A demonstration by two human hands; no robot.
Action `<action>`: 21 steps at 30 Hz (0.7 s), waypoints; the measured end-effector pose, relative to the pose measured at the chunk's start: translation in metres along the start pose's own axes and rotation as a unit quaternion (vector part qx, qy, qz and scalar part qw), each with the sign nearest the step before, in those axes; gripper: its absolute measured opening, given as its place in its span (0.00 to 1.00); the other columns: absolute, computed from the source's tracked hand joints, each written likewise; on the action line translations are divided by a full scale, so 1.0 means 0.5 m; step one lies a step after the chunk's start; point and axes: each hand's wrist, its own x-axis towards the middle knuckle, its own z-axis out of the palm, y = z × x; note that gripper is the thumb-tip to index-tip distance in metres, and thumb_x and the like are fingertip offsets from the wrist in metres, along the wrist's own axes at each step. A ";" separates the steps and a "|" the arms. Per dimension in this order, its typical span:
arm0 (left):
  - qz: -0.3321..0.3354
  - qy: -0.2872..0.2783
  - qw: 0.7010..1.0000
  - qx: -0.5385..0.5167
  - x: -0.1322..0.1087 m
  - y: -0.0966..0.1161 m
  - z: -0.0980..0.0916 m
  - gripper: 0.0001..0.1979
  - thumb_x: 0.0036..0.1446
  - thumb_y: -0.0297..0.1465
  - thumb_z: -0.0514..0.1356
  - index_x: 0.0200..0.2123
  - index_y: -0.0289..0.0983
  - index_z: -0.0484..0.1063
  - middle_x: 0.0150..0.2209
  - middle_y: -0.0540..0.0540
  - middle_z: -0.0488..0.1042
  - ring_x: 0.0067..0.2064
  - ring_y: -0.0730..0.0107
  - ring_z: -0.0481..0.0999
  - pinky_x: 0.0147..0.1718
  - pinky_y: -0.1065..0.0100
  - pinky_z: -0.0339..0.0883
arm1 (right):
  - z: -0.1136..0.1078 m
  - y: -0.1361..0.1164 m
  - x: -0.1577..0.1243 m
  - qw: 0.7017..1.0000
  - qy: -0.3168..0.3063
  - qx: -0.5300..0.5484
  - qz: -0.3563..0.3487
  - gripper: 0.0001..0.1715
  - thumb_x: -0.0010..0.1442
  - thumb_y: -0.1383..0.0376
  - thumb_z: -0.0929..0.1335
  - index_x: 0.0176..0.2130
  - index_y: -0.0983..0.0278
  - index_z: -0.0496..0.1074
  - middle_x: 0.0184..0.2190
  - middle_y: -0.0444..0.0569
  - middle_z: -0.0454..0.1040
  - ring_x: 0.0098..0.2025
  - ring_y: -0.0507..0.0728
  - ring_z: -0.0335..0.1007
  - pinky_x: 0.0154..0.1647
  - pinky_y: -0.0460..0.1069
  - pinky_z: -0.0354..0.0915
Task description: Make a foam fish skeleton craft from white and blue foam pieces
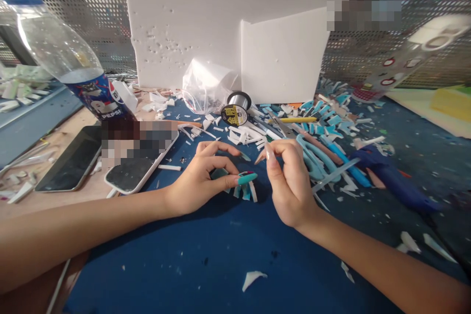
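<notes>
My left hand [206,176] rests on the blue mat [206,255], its fingers curled around a small bundle of teal and white foam pieces [246,190] that sticks out under the thumb. My right hand [289,181] hovers just right of it, thumb and forefinger pinched together near the left fingertips; whatever they pinch is too thin to make out. A spool of clear thread [237,107] lies just behind the hands.
Scissors with light blue handles [316,157], a dark blue glue gun [390,179] and a yellow pencil [296,119] lie to the right among foam scraps. White foam blocks [283,56] stand at the back. A Pepsi bottle [73,66] and two phones [73,162] sit left.
</notes>
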 end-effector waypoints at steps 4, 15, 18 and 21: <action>-0.006 0.005 1.000 -0.005 -0.001 0.001 0.000 0.06 0.50 0.33 0.65 0.26 0.38 0.73 0.46 0.46 0.67 0.52 0.61 0.61 0.54 0.56 0.50 | 0.000 0.001 0.000 1.000 -0.006 0.004 0.014 0.08 0.64 0.68 0.56 0.33 0.63 0.60 0.33 0.50 0.61 0.38 0.57 0.59 0.40 0.56 0.58; -0.009 0.006 1.000 -0.014 0.002 -0.001 0.003 0.07 0.51 0.33 0.64 0.24 0.37 0.74 0.45 0.47 0.68 0.52 0.61 0.62 0.54 0.56 0.49 | -0.001 0.003 0.001 1.000 -0.026 0.014 0.002 0.07 0.63 0.69 0.57 0.33 0.63 0.61 0.33 0.51 0.62 0.39 0.58 0.59 0.42 0.57 0.58; -0.010 0.010 1.000 -0.011 0.002 0.001 0.002 0.09 0.57 0.32 0.59 0.25 0.38 0.74 0.44 0.47 0.68 0.51 0.63 0.63 0.54 0.57 0.49 | -0.001 0.000 0.001 0.999 -0.030 0.010 -0.009 0.07 0.63 0.69 0.57 0.34 0.64 0.61 0.33 0.51 0.62 0.38 0.58 0.59 0.42 0.57 0.58; -0.003 0.023 1.000 -0.014 0.001 0.002 0.000 0.12 0.61 0.30 0.54 0.28 0.39 0.75 0.43 0.48 0.69 0.50 0.65 0.64 0.53 0.58 0.49 | -0.002 -0.002 0.001 0.999 -0.029 0.007 -0.018 0.07 0.63 0.70 0.57 0.34 0.64 0.61 0.33 0.52 0.62 0.38 0.58 0.59 0.41 0.57 0.58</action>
